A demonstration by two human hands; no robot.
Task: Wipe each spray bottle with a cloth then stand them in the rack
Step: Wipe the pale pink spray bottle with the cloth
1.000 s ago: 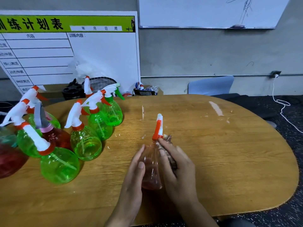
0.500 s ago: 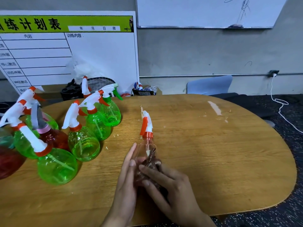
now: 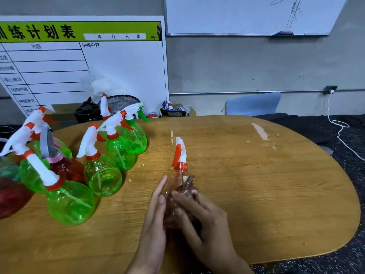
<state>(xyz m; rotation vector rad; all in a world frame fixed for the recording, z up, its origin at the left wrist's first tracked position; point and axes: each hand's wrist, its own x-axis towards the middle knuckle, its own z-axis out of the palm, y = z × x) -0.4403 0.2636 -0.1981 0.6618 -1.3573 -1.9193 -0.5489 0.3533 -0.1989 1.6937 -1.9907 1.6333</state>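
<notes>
You face a grey wall with a whiteboard high up and a schedule board leaning at left. Oval wooden table, blue chair behind it, dark speckled floor, white cable from the socket.

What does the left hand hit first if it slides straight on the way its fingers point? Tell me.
The left hand points up-table along the pink spray bottle it steadies. Ahead looks like bare table; the green bottles sit off to its left, though depth is hard to judge.
</notes>
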